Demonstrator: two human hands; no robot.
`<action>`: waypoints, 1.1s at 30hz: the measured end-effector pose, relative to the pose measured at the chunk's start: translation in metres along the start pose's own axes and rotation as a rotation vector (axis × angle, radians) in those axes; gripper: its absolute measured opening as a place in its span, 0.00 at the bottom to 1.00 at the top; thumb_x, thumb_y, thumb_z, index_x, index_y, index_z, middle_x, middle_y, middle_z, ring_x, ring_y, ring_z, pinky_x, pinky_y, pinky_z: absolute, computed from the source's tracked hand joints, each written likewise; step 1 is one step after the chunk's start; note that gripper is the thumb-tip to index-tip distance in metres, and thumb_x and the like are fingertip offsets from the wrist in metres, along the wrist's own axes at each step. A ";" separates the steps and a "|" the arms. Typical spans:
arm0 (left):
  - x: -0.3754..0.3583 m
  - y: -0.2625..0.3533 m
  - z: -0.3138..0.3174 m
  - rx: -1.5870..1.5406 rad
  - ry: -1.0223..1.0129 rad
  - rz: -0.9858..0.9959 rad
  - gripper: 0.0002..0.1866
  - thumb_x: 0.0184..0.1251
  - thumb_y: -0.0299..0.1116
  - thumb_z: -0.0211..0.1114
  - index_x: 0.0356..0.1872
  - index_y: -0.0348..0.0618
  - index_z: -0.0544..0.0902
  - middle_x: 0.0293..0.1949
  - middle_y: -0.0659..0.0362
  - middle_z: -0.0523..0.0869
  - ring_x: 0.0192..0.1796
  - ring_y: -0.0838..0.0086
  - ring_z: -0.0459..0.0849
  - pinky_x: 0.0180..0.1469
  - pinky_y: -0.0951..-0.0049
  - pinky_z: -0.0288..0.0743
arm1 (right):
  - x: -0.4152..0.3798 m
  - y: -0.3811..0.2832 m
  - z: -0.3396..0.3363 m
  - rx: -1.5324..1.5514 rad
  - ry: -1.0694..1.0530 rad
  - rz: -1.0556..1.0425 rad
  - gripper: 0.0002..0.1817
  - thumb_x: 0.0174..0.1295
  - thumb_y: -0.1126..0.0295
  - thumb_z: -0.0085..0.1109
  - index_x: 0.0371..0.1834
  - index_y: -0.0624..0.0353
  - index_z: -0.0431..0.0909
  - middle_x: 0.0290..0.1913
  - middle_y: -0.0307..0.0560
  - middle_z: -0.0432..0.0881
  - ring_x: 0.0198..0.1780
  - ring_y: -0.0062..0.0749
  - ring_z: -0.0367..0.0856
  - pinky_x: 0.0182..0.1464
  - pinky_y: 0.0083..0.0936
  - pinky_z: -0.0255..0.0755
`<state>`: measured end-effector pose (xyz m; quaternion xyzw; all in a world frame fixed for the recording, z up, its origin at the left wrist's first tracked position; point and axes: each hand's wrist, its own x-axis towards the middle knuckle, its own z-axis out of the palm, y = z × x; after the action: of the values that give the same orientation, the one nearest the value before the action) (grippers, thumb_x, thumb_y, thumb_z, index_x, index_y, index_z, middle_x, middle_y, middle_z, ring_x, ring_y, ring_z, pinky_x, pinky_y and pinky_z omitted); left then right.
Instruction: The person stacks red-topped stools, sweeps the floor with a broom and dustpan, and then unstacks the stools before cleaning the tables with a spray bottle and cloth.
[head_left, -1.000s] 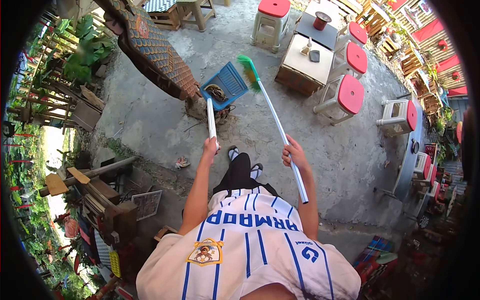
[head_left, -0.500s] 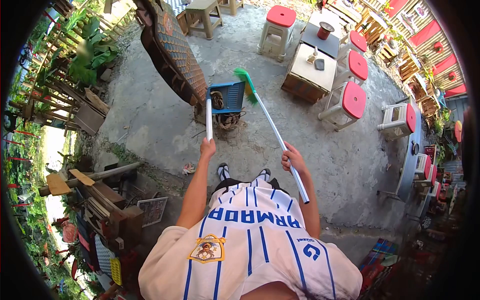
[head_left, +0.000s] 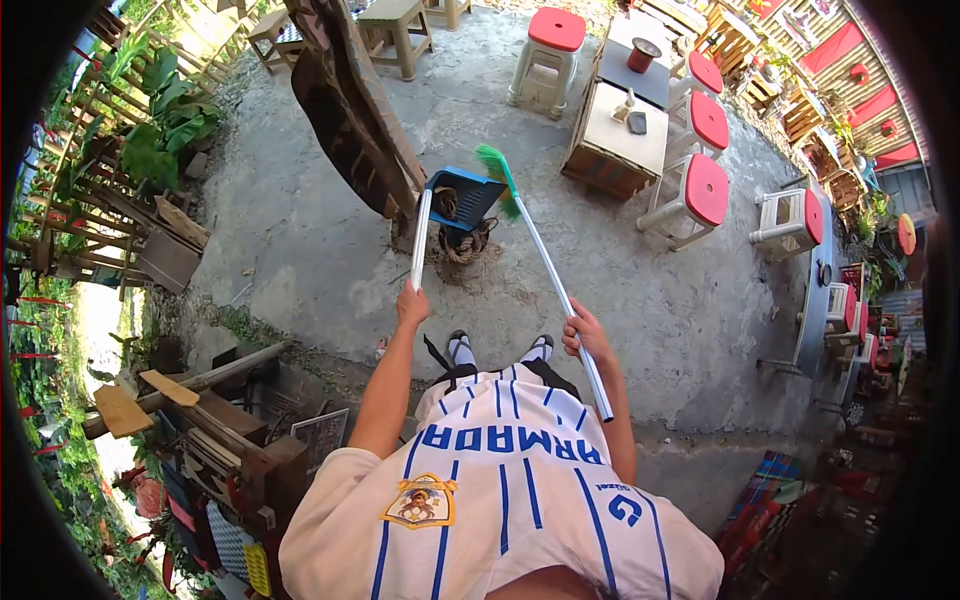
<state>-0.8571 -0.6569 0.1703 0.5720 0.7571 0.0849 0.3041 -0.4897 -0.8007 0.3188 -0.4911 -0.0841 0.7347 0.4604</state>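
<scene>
My left hand [head_left: 412, 305] is wrapped round the pale handle of a blue dustpan [head_left: 478, 190]. The pan hangs above the concrete, tilted, with some brown debris [head_left: 446, 203] in it. A long silvery broom handle runs through my closed right hand [head_left: 584, 328]. At its far end the broom [head_left: 493, 160] has green bristles, close to the dustpan's right edge. Below the pan, a coil of rope [head_left: 466, 244] wraps round the base of a carved wooden post, partly hidden by the pan.
A carved wooden panel [head_left: 350, 130] leans up beside the dustpan. To the right stand a low table [head_left: 625, 130] and several stools with red seats [head_left: 703, 190]. Planks and a wooden bench [head_left: 215, 420] lie at left. Plants [head_left: 170, 120] line the fence.
The dustpan has tilted and shifted slightly to the right, its face turning. The broom head has moved a little right alongside it. My view has shifted slightly; both hands keep their grips.
</scene>
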 end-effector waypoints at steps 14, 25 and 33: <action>0.002 -0.055 0.006 0.020 0.090 0.183 0.28 0.67 0.36 0.59 0.67 0.39 0.65 0.44 0.40 0.82 0.46 0.45 0.81 0.49 0.49 0.73 | -0.011 0.043 0.027 0.097 0.101 -0.046 0.34 0.69 0.74 0.47 0.77 0.46 0.48 0.22 0.36 0.66 0.15 0.18 0.63 0.15 0.19 0.56; 0.019 -0.056 -0.003 0.024 0.021 0.167 0.28 0.67 0.36 0.59 0.66 0.39 0.66 0.44 0.39 0.83 0.47 0.44 0.81 0.49 0.49 0.73 | -0.042 0.048 0.038 0.089 0.048 -0.086 0.34 0.69 0.74 0.46 0.77 0.44 0.49 0.22 0.36 0.63 0.14 0.18 0.62 0.14 0.18 0.55; 0.022 -0.040 -0.006 -0.032 0.032 0.130 0.27 0.65 0.37 0.59 0.64 0.38 0.68 0.46 0.39 0.83 0.49 0.44 0.82 0.51 0.49 0.74 | -0.060 0.058 0.043 0.076 0.032 -0.123 0.32 0.70 0.73 0.45 0.77 0.43 0.50 0.23 0.35 0.63 0.15 0.17 0.62 0.14 0.16 0.55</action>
<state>-0.8963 -0.6488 0.1480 0.6136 0.7217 0.1256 0.2948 -0.5522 -0.8649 0.3461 -0.4790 -0.0787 0.6996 0.5243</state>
